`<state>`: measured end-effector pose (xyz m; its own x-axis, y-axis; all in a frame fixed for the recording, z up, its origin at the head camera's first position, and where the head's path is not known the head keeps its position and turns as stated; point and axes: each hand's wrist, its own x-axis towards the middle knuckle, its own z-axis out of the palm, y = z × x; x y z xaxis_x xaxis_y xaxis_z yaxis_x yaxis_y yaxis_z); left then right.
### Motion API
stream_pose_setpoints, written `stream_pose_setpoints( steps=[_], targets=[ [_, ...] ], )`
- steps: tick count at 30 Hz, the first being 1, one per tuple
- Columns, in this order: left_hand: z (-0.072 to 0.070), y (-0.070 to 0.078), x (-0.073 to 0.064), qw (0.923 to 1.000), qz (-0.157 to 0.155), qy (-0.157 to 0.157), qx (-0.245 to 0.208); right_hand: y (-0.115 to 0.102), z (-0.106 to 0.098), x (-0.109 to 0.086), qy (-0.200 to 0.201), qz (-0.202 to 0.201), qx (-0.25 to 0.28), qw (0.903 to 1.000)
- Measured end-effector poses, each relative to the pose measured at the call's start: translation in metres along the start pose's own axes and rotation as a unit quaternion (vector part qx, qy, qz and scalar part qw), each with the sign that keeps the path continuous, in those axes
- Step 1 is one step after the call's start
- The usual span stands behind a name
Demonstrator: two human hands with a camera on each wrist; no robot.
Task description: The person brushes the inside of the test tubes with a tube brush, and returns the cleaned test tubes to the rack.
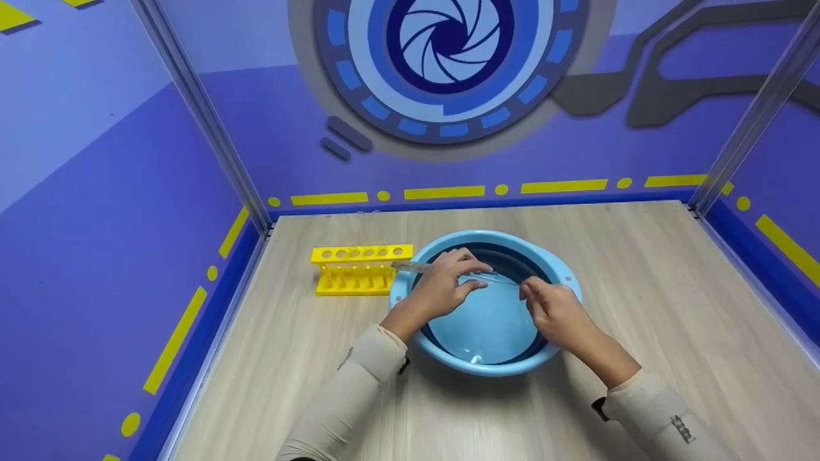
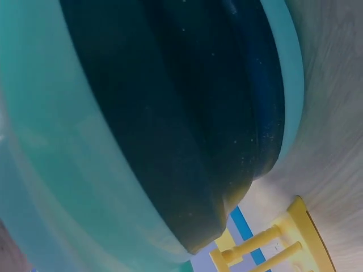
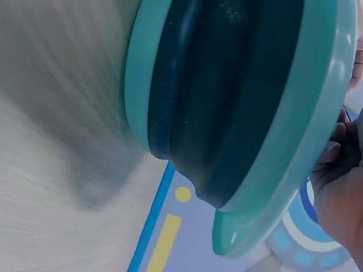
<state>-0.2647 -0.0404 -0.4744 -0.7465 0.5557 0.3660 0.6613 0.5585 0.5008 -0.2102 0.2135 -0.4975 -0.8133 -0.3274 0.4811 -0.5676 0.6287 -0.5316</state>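
A light-blue collapsible basin with dark folding walls sits on the table, seemingly with water inside. Over it, my left hand holds a slim, clear test tube, whose end sticks out past the left rim. Across the basin, my right hand has curled fingers pinching a thin, wire-like rod that runs toward the tube; its far end cannot be made out. In the right wrist view the right hand shows beyond the basin's rim. The left wrist view shows mostly the basin's outer wall.
Left of the basin stands a yellow test tube rack, close to the rim and also partly visible in the left wrist view. A wood-grain table lies beneath. Blue printed panels wall it at the back and both sides.
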Motion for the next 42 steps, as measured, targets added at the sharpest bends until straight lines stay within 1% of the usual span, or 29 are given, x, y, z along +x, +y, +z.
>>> stream_pose_setpoints(
  steps=[5, 8, 12, 13, 18, 20, 22, 25, 28, 30, 33, 38, 40, 42],
  targets=[
    [-0.004, -0.001, 0.001, 0.9999, 0.004, -0.007, 0.009, 0.000, -0.001, -0.005, -0.040, -0.022, -0.063, 0.9970],
    [-0.007, -0.001, 0.000, 0.9998, -0.002, -0.017, 0.014, 0.000, -0.002, -0.007, -0.065, -0.052, -0.096, 0.9918],
    [-0.011, 0.000, -0.002, 0.9995, -0.006, -0.027, 0.017, 0.000, -0.004, -0.005, -0.082, -0.096, -0.131, 0.9834],
    [-0.012, 0.001, -0.002, 0.9994, -0.005, -0.030, 0.018, 0.000, -0.005, -0.004, -0.087, -0.099, -0.136, 0.9818],
    [-0.014, 0.002, -0.004, 0.9986, -0.009, -0.046, 0.027, -0.003, -0.011, -0.003, -0.135, -0.079, -0.148, 0.9766],
    [-0.015, 0.002, -0.004, 0.9981, -0.010, -0.052, 0.031, -0.004, -0.013, -0.003, -0.146, -0.069, -0.155, 0.9747],
    [-0.016, 0.003, -0.003, 0.9978, -0.008, -0.057, 0.033, -0.004, -0.014, -0.002, -0.141, -0.075, -0.168, 0.9728],
    [-0.018, 0.003, -0.002, 0.9976, 0.001, -0.060, 0.037, -0.005, -0.014, -0.001, -0.119, -0.094, -0.192, 0.9695],
    [-0.020, 0.002, -0.001, 0.9973, 0.011, -0.064, 0.034, -0.004, -0.013, 0.000, -0.097, -0.119, -0.214, 0.9646],
    [-0.021, 0.001, 0.000, 0.9970, 0.015, -0.069, 0.032, -0.002, -0.012, 0.001, -0.087, -0.141, -0.229, 0.9593],
    [-0.023, -0.001, 0.001, 0.9962, 0.014, -0.081, 0.030, 0.002, -0.012, 0.003, -0.073, -0.185, -0.249, 0.9478],
    [-0.026, -0.003, 0.004, 0.9933, 0.017, -0.108, 0.036, 0.011, -0.014, 0.007, -0.046, -0.276, -0.268, 0.9219],
    [-0.027, -0.003, 0.006, 0.9914, 0.023, -0.123, 0.038, 0.014, -0.016, 0.007, -0.036, -0.299, -0.272, 0.9139],
    [-0.028, -0.003, 0.008, 0.9893, 0.026, -0.138, 0.039, 0.018, -0.018, 0.008, -0.026, -0.314, -0.274, 0.9089]
  ],
)
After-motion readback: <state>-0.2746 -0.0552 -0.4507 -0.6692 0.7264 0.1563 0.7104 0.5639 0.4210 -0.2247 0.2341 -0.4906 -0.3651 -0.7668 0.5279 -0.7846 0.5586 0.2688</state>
